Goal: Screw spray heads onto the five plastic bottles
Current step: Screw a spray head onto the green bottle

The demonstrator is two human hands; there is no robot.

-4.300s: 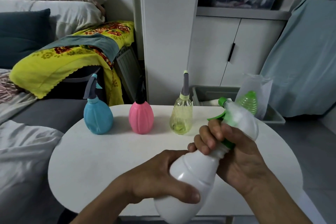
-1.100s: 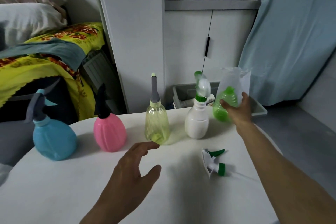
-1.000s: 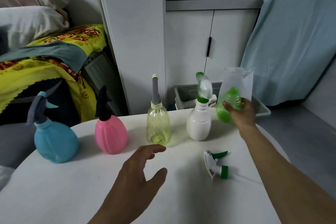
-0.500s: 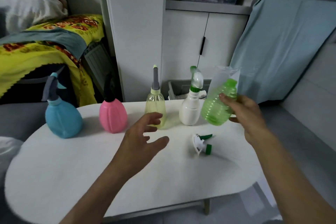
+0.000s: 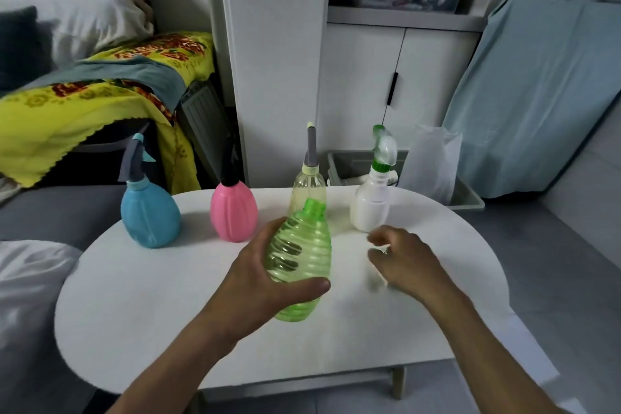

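Our left hand (image 5: pixel 265 282) is wrapped around the belly of the green ribbed bottle (image 5: pixel 299 259), thumb across the front and fingers behind, holding it tilted slightly with its open threaded neck (image 5: pixel 314 207) pointing up and away from us. Just to the right, our right hand (image 5: pixel 403 262) hovers low over the table (image 5: pixel 168 296) with its fingers curled inward; something small and pale seems to sit under them, but blur and the hand itself hide it, so we cannot tell whether it has closed on anything.

Beyond the left hand, along the far edge of the table, stand the four bottles that already carry heads: the blue bottle (image 5: pixel 149 212) farthest left, the pink bottle (image 5: pixel 233 212) next, the clear yellow bottle (image 5: pixel 309 188) directly behind the green one, and the white bottle (image 5: pixel 369 208) just past the right hand. We judge the green bottle to be the last one left.

To do this step well, we should keep the left grip firm but low on the body, since thin ribbed plastic will flex if squeezed near the neck. The head ought to come down square, with its dip tube fed into the opening first. A slight back-turn until the threads seat should prevent cross-threading, then we tighten until snug.
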